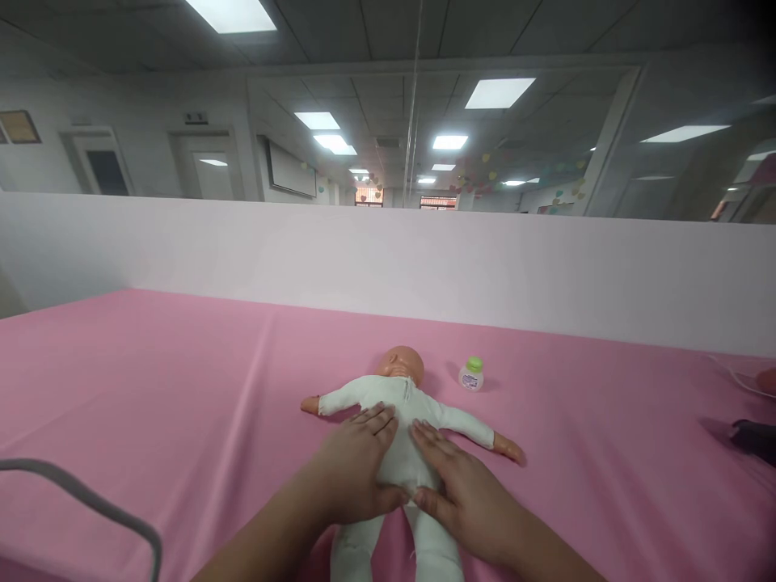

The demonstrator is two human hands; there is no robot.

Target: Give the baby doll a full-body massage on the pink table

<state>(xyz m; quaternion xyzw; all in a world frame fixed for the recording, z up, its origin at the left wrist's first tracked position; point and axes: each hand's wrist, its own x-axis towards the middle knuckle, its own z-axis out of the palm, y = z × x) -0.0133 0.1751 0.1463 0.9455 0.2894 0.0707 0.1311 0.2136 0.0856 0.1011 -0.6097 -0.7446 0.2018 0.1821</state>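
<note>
A baby doll (405,396) with a white cloth body lies stretched out on the pink sheet, arms spread to both sides and head turned away from me. My left hand (362,465) rests flat on the left side of its torso, fingers extended towards the shoulder. On the other side of the torso my right hand (456,485) lies flat too, its thumb close to the left thumb near the doll's hips. Beyond the doll's right-hand arm stands a small clear bottle (471,377) with a green cap. The doll's feet are out of frame.
A pink sheet (182,364) covers the table, with a low white wall (388,259) behind it and glass above. A grey curved tube (90,497) crosses the lower left. At the right edge lies a black object (755,439), partly cut off.
</note>
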